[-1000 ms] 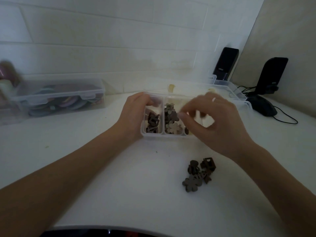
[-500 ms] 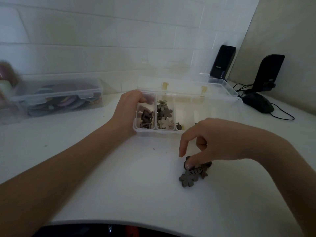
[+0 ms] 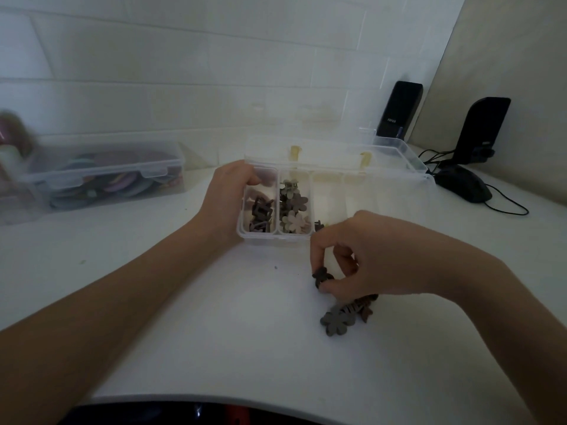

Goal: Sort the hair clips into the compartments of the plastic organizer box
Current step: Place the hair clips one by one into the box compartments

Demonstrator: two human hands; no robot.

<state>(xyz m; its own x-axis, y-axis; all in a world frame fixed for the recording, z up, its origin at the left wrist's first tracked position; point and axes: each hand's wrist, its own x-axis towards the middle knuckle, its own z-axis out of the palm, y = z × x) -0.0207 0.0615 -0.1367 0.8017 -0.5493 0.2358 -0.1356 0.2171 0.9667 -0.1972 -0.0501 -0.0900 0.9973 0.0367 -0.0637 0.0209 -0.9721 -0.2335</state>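
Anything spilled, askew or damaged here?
Nothing stands out. The clear plastic organizer box sits square with its lid open, and the loose dark hair clips still unsorted lie in one small pile on the white table.

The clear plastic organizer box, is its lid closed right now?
No, the clear plastic organizer box has its lid swung open toward the wall, with clips visible inside two compartments.

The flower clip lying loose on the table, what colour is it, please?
Grey, seen in the head view: flower clip.
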